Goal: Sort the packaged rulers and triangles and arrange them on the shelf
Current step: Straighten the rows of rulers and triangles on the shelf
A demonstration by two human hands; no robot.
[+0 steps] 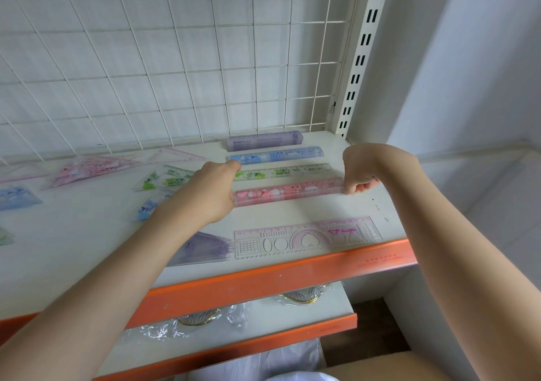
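Observation:
A pink packaged ruler (288, 195) lies flat on the white shelf (87, 228). My left hand (210, 189) holds its left end and my right hand (358, 172) pinches its right end. Behind it lie a green ruler (288, 172), a blue ruler (278, 154) and a purple ruler (263, 140), all parallel. A pink stencil ruler (307, 238) rests near the front edge, beside purple triangles (202, 249). Pink triangles (93, 168), green triangles (159, 177) and blue triangles (149, 205) lie loose on the left.
A white wire grid (175, 58) backs the shelf, with a slotted upright post (360, 55) at the right. The shelf has an orange front lip (278, 278). A lower shelf (263, 316) holds plastic-wrapped items. More packages (14, 199) sit at far left.

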